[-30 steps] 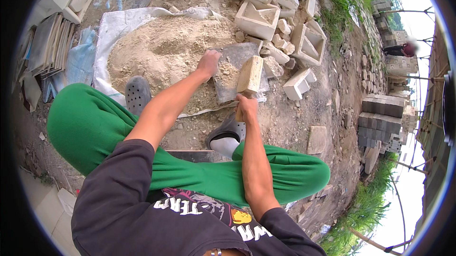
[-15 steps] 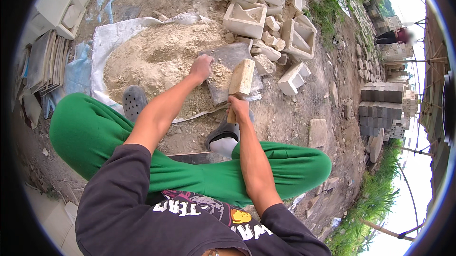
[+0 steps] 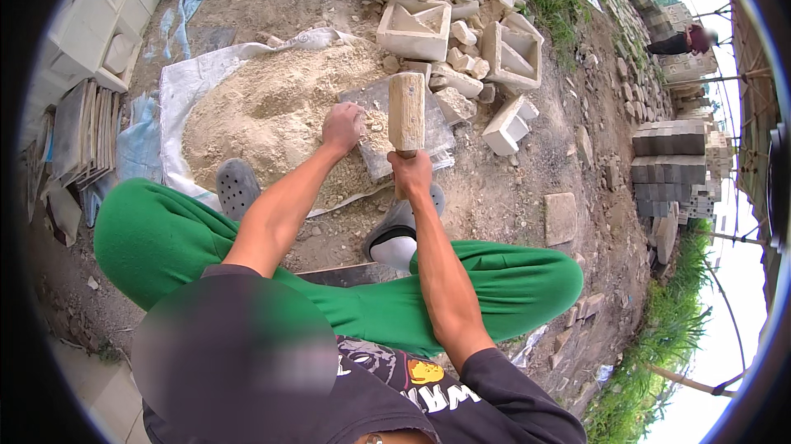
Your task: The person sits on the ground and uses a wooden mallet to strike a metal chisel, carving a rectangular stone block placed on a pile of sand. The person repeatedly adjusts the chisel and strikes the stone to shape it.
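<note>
My right hand is wrapped around the handle of a wooden mallet, whose block-shaped head covers part of the board below it. Close by on the left, my left hand is closed at the edge of a flat grey board strewn with pale crumbs. What its fingers hold, if anything, is hidden. Beyond and beside this hand, a heap of pale sandy powder lies on a white woven sack spread over the ground.
Broken cream-coloured blocks and rubble lie beyond the board. Thin panels lean at the left below pale hollow blocks. Grey blocks are stacked at the right, where another person stands far off. My shoes flank the heap's near side.
The mallet has swung from a rightward tilt to nearly straight, its head now farther left and away from me. My left hand has shifted slightly left, still at the board's edge.
</note>
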Demonstrator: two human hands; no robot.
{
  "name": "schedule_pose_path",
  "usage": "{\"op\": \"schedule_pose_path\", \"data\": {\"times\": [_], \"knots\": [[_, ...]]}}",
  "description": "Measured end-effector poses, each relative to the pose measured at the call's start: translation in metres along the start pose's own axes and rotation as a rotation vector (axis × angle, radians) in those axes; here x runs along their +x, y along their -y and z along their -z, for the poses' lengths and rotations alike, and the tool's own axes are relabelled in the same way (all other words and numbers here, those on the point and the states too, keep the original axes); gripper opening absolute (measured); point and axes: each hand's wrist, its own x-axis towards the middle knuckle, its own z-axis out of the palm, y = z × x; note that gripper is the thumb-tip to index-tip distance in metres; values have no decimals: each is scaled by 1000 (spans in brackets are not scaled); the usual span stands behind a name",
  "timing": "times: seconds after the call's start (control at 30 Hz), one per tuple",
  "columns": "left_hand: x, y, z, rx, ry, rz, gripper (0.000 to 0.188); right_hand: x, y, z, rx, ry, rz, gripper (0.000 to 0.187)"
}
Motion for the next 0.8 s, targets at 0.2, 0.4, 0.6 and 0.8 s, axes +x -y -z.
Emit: {"op": "schedule_pose_path", "data": {"times": [0.2, 0.4, 0.6, 0.8], "knots": [[3, -2, 11, 52, -15, 118, 17, 14, -35, -26, -395, 63, -19, 31], [-6, 23, 29, 115, 45, 264, 23, 6, -1, -14, -93, 99, -43, 35], [-15, 10, 19, 144, 168, 176, 29, 6, -10, -13, -338, 92, -124, 39], [-19, 12, 17, 217, 203, 128, 36, -3, 7, 4, -66, 127, -114, 44]]}}
